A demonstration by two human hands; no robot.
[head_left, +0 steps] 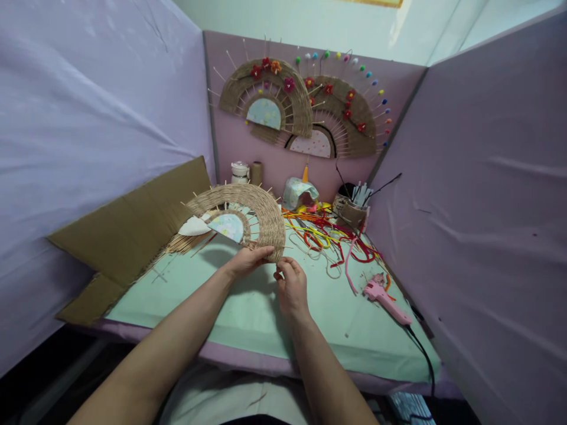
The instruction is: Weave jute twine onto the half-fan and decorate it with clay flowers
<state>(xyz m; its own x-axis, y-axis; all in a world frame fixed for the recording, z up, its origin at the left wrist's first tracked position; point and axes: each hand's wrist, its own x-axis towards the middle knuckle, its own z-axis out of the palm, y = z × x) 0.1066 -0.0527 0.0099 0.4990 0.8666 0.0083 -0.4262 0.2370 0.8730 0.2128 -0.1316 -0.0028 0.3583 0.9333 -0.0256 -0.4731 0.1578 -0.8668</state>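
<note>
My left hand (251,261) grips the lower right end of a woven half-round wall hanging (268,218), with the thumb on top and the other fingers beneath. The hanging is an arch of tan twine woven over thin sticks, whose tips poke out along the outer rim. Set in its middle is a pale blue and yellow half-circle (228,226). My right hand (292,285) is closed, its fingertips pinched together right at the arch's lower right edge. Whatever lies between those fingertips is too small to make out.
A pink glue gun (387,302) with a black cord lies at right. Behind it are tangled coloured pipe cleaners (325,239) and a pot of glue sticks (354,213). Folded cardboard (133,227) and thin sticks (182,243) lie left. Two finished hangings (301,106) lean against the back panel.
</note>
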